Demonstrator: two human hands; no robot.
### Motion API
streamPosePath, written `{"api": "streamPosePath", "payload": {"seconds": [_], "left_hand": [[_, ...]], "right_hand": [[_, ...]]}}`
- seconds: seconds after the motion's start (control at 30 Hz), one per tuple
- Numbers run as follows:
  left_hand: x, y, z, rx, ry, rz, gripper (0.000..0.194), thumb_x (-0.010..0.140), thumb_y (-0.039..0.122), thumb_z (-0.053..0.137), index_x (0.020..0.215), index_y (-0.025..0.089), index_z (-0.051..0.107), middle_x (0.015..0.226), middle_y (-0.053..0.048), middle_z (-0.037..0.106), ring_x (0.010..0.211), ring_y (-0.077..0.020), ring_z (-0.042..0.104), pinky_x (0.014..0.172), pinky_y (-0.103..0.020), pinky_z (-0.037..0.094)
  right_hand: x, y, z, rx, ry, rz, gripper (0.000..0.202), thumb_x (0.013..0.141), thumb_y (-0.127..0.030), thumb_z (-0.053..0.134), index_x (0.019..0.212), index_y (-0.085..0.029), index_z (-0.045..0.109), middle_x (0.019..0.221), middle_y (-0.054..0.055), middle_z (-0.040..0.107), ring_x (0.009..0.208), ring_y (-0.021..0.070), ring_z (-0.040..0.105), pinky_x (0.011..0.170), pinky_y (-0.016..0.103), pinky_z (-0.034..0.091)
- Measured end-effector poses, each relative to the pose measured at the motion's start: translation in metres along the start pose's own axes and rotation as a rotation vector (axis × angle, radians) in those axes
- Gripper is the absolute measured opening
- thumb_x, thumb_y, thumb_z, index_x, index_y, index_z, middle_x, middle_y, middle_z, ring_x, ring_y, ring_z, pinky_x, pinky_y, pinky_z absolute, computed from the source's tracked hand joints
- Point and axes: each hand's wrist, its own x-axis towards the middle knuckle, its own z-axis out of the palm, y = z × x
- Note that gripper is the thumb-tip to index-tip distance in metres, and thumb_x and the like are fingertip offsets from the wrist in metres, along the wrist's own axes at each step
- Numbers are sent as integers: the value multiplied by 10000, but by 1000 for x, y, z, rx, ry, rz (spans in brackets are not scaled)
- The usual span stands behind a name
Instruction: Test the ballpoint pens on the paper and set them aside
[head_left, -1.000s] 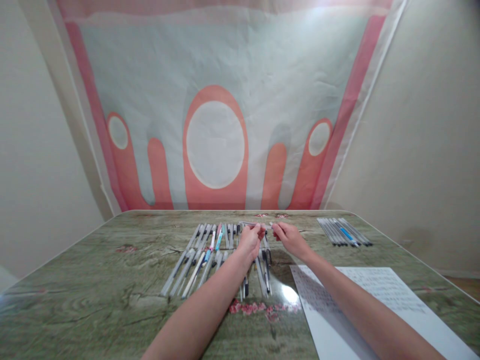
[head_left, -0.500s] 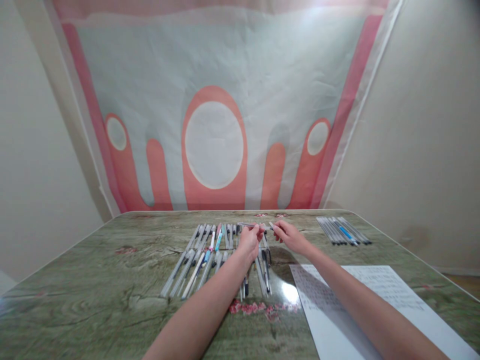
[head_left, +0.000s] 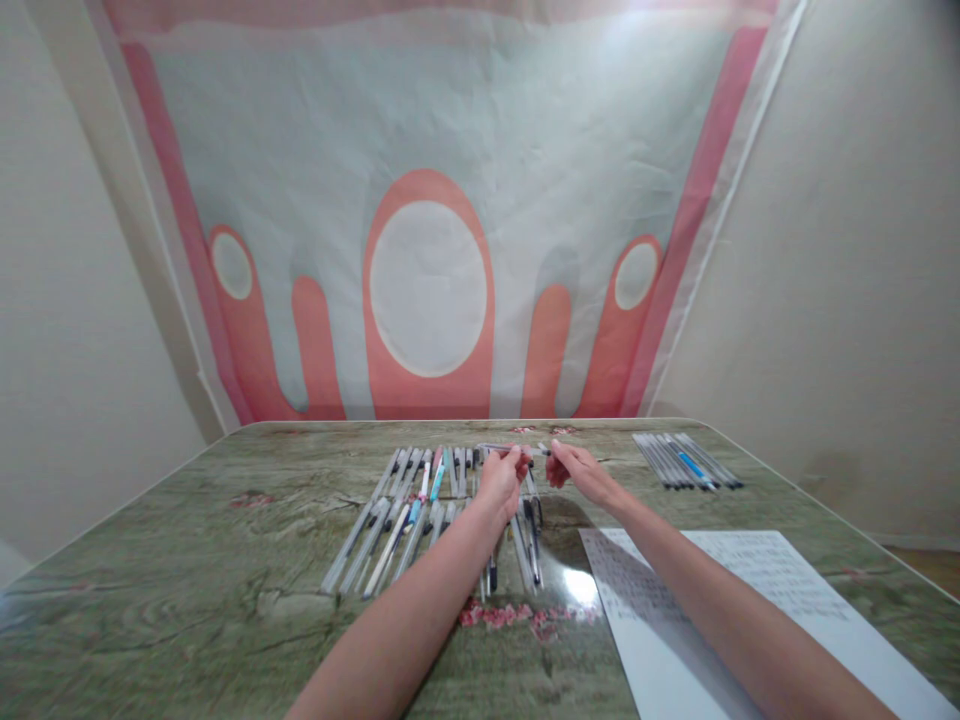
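Near the middle of the frame, just below the far edge of the wood-patterned table (head_left: pixel 195 580), the left hand (head_left: pixel 504 484) pinches a slim clear pen (head_left: pixel 493 447). Its long axis runs nearly level across the picture, one end pointing left past the fingers, the other toward the right hand (head_left: pixel 581 476). The two hands are apart, with a narrow gap between them. The right hand's thumb and fingertips are closed on a small pale piece (head_left: pixel 544 449) with a dark end, which points left and slightly up; what it is, I cannot tell.

Left of centre, an upper row of pens (head_left: pixel 403 472) and a lower row of pens (head_left: pixel 358 548) lie on the table, their long axes slanting from upper right to lower left. Pens (head_left: pixel 520 550) partly behind the left forearm point nearly straight down the frame. At the right, a batch of pens (head_left: pixel 656 462), a blue one (head_left: pixel 691 465) among them, slants from upper left to lower right, dark ends lowest.

Lower right, a white sheet (head_left: pixel 780 640) carries lines of writing, too small to read. Any lettering on the pens is also too small to make out.
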Motion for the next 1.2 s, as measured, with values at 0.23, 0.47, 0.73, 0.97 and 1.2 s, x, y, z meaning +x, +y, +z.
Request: {"api": "streamPosePath", "payload": {"seconds": [0.23,0.47,0.73,0.97,1.2], "left_hand": [[-3,-1,0,21,-10,-4,80,770,90,526,797,144,473,705,-7,590,537,-44,527,502,-146,369],[-5,-1,1,5,0,-32,62,780,87,508,768,141,480,718,-13,596,530,-35,522,477,-131,361],[-8,3,4,-85,-77,-51,93,760,80,541,799,143,484,760,-16,612,525,-30,520,461,-123,363],[-22,-12,11,-18,-266,-144,90,748,189,578,818,156,533,702,7,584,546,-40,515,505,-147,366],[-75,-39,9,857,-716,148,456,603,412,674,972,173,555,1012,-116,588,941,-242,543,812,-343,404]], "right_hand": [[1,2,-3,-121,15,-45,343,823,-473,381,683,-176,482,587,-13,530,522,102,510,500,226,425],[2,5,-3,-113,-1,-45,361,826,-488,371,679,-178,484,579,-11,541,503,102,506,495,230,420],[4,3,-4,-8,16,-46,377,817,-507,369,692,-171,484,600,-7,525,550,107,514,514,229,434],[0,-13,-3,-159,9,-216,376,781,-464,477,1041,-208,566,994,63,576,956,186,513,805,318,428],[4,-23,-36,-98,286,-88,483,803,-534,371,972,-157,621,755,67,609,694,163,551,554,253,444]]}}
